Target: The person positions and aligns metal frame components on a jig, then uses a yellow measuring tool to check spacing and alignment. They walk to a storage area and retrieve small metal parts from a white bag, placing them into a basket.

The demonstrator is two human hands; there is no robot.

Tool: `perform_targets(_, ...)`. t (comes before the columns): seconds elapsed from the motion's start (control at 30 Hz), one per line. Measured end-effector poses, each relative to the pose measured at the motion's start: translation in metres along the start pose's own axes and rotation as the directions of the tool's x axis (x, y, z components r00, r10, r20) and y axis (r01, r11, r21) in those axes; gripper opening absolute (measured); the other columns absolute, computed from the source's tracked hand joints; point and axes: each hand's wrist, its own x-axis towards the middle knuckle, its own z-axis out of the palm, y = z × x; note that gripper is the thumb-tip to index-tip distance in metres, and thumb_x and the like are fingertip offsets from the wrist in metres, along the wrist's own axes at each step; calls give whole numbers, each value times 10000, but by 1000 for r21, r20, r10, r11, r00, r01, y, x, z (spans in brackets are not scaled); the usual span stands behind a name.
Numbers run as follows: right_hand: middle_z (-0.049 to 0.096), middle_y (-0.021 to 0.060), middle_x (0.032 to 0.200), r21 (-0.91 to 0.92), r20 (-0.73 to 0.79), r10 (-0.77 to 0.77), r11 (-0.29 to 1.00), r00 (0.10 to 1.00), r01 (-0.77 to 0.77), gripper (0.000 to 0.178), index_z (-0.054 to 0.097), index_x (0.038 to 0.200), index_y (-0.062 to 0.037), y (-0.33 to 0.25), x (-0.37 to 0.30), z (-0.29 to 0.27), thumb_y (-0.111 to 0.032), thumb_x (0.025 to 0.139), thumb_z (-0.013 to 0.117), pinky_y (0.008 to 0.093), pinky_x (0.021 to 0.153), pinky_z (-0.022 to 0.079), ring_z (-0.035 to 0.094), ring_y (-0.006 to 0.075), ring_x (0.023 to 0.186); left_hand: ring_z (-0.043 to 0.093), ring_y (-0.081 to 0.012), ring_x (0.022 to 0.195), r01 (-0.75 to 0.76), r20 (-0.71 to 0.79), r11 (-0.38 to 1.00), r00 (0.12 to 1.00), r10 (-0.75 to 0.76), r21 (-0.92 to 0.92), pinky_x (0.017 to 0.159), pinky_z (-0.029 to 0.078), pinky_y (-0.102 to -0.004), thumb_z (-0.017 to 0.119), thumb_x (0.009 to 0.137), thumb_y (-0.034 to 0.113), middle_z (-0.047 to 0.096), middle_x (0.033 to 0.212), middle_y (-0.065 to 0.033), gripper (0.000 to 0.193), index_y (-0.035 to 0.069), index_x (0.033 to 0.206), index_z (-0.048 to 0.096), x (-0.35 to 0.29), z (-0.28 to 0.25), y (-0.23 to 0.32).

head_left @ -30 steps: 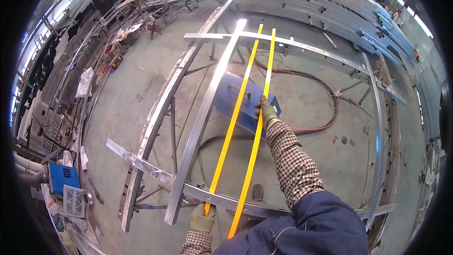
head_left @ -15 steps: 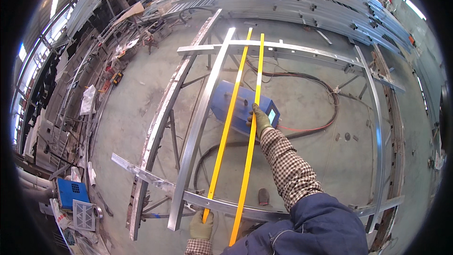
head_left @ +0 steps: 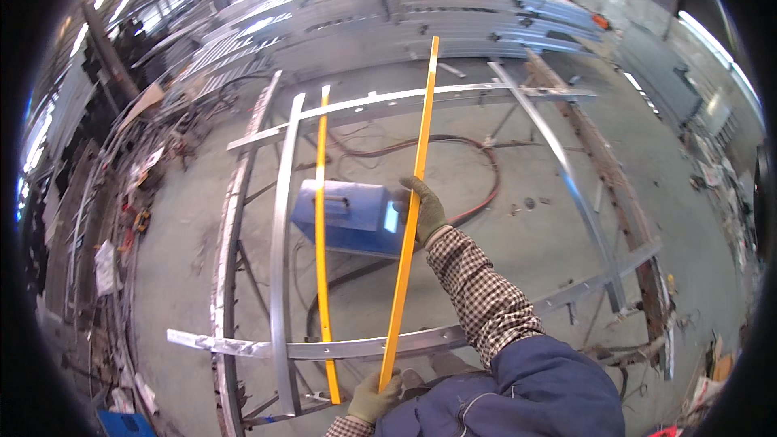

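Observation:
One long yellow bar slants away from my body, and both gloved hands are on it. Around its middle my right hand is closed. At its near end my left hand grips with wrapped fingers. A second yellow bar lies to the left, apart from my hands, across the near silver rail and the far silver rail. Beside that bar, further left, runs a wide silver profile.
Under the rails on the floor is a blue machine box with a handle and a lit panel. A dark hose loops behind it. Rusty-edged supports stand on both sides. Stacked metal profiles fill the back.
My left hand has left the left yellow bar's end and now holds the right bar's near end. The right bar is further from the left one. The view has turned.

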Motion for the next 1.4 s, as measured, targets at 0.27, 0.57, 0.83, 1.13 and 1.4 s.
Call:
perform_targets(0.27,716,77,970,-82,-18,-293,953,956,290,432,566,1376,-154,-34,-175,-42,-398,1037,678,361,700,576,733,231,837,640,-135,862,-686,142,573,687,712,448,793,545,-295,736,985,144,678,983,-84,402,-52,1322,639,24,48,2)
perform_targets(0.57,551,-14,730,-301,-222,-647,757,729,580,383,659,1172,-132,-95,-302,-123,-498,1057,647,257,466,412,486,101,525,706,-336,1078,-861,576,359,508,641,360,940,559,-424,704,1001,250,684,1220,-254,524,-19,1435,589,6,173,0)
perform_targets(0.83,562,-12,779,-445,-216,-573,779,791,442,382,627,1170,-67,-98,-452,-268,-416,1037,711,284,561,475,540,98,642,721,-248,1135,-793,697,563,539,473,232,984,559,-359,672,1030,243,728,1258,-220,468,-55,1388,626,-5,259,-11)
perform_targets(1.13,689,48,812,-624,-551,-200,744,810,-241,344,729,1045,-8,26,-636,-393,-330,948,803,282,619,507,620,110,692,716,-214,1041,-433,628,896,671,394,-100,871,589,-332,586,1097,450,680,1252,-122,680,55,1607,371,-2,356,-40)
perform_targets(1.4,768,166,944,-656,-690,-148,542,709,-525,525,740,1172,-51,99,-768,-428,-525,945,740,395,806,568,750,265,894,738,-220,862,-154,553,941,832,-41,302,773,600,-360,617,1053,538,744,1018,-125,532,47,1259,630,6,401,-115)
